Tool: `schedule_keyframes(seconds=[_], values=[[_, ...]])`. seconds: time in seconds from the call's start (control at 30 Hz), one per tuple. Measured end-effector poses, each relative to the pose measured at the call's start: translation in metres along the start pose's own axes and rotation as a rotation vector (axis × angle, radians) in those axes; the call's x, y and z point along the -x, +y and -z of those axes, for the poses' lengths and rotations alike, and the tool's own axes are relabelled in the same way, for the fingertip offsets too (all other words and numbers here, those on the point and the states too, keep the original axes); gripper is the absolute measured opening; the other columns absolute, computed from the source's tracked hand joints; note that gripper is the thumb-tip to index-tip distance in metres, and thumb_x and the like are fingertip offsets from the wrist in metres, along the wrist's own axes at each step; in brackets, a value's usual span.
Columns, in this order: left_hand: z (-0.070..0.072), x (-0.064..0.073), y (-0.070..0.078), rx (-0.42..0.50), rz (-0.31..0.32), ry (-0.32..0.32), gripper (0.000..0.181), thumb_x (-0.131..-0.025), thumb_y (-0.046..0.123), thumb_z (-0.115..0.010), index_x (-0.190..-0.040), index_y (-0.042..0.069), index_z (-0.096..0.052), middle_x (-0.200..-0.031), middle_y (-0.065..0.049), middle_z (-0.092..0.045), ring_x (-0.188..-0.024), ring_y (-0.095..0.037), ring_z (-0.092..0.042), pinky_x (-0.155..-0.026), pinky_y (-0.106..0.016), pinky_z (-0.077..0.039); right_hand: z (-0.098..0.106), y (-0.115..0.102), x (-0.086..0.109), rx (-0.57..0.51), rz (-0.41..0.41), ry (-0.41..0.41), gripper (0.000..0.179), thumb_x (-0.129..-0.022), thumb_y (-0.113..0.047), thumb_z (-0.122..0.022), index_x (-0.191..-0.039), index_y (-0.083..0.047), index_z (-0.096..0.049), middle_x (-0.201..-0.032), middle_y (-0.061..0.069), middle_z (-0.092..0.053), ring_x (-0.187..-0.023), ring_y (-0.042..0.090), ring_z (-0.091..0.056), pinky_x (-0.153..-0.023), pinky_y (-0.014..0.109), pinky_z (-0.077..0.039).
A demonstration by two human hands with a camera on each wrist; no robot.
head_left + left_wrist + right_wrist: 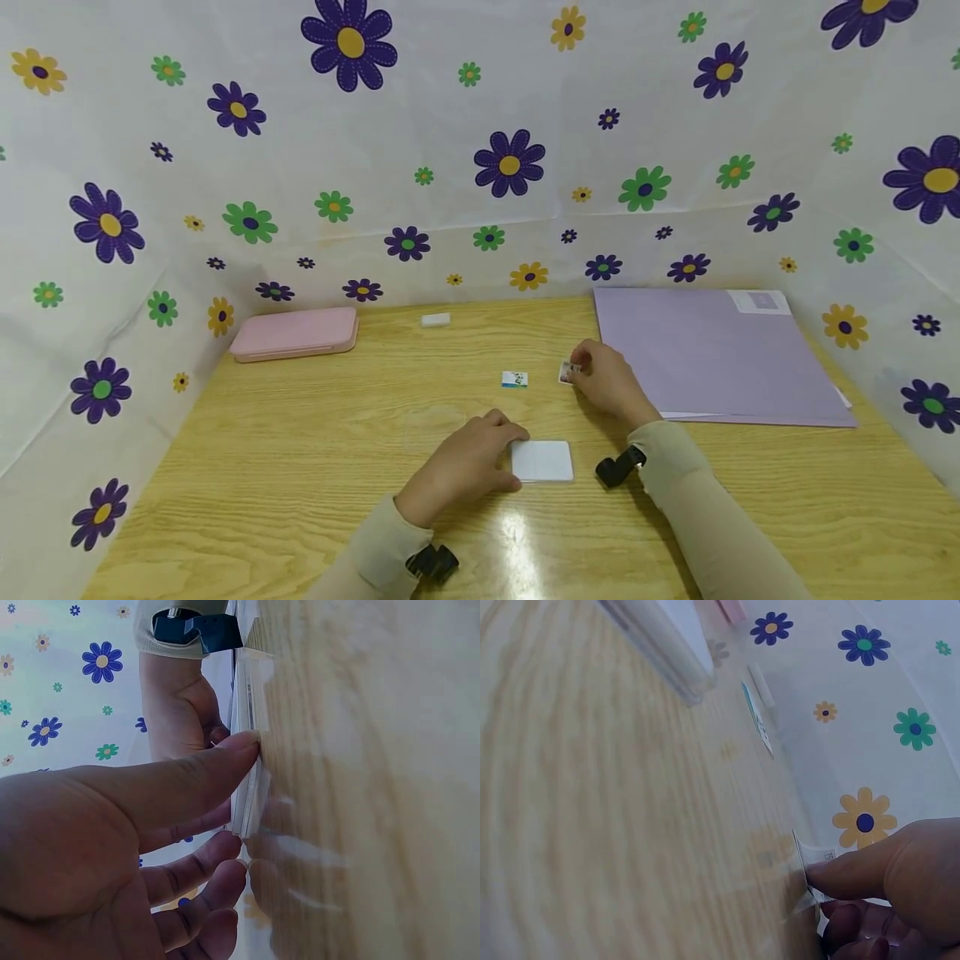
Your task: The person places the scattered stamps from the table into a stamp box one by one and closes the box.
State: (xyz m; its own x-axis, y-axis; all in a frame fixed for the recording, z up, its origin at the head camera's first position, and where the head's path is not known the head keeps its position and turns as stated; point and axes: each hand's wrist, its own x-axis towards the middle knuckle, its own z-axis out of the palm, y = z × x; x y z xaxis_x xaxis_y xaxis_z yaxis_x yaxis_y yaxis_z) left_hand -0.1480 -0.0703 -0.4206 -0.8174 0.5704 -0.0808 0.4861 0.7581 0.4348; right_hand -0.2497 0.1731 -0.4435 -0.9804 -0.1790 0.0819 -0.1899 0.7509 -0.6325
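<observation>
At the near edge, two beige sleeves [712, 508] run out of the head view, so the upper arms are cut off; a black wrist camera [432, 564] is strapped at the left cuff, and another [620, 468] at the right. The left hand [467, 460] is partly bent round the left end of a flat white box [543, 461] with clear edges, thumb at its near corner and forefinger at its far one, covering that end; whether anything lies inside cannot be made out. Just beyond and left of that hand, a clear sheet [433, 427] shows on the wooden table [300, 475] only as a faint outline, part of it behind the hand. Farther off, the right hand [606, 382] pinches a small picture card [566, 372] between thumb and fingers, which hide its right side; its print is too small to read, and in the right wrist view it appears nearly edge-on. Left of it, apart, lies a second small card [514, 380] with a blue strip, its figures unclear. To the right rests a lilac folder [720, 358], white paper peeking from under its edges and its label illegible. At the back are a closed pink case [296, 332] and a small white block [435, 320], before flowered cloth [420, 142] that runs out of frame.
</observation>
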Motion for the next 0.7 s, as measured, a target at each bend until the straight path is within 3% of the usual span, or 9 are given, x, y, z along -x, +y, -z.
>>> schedule_keyframes(seconds=[0.27,0.7], values=[[0.0,0.0,0.001,-0.002,0.003,-0.011,0.056,-0.078,0.028,-0.086,-0.128,0.015,-0.065,-0.116,0.001,-0.056,-0.098,-0.014,-0.053,-0.083,-0.027,-0.048,0.001,-0.001,0.001,-0.031,-0.01,0.015,0.006,-0.093,-0.002,-0.064,-0.098,-0.004,-0.065,-0.09,0.009,-0.063,-0.083,0.025,-0.057,-0.078,0.041,-0.047],[0.003,0.001,0.002,-0.01,0.014,-0.025,0.057,-0.08,0.028,-0.084,-0.13,0.013,-0.063,-0.119,0.0,-0.055,-0.101,-0.014,-0.053,-0.085,-0.027,-0.048,0.014,-0.012,0.003,-0.074,-0.012,-0.039,0.006,-0.095,-0.01,-0.067,-0.097,-0.005,-0.07,-0.093,0.008,-0.065,-0.083,0.024,-0.056,-0.069,0.035,-0.047]])
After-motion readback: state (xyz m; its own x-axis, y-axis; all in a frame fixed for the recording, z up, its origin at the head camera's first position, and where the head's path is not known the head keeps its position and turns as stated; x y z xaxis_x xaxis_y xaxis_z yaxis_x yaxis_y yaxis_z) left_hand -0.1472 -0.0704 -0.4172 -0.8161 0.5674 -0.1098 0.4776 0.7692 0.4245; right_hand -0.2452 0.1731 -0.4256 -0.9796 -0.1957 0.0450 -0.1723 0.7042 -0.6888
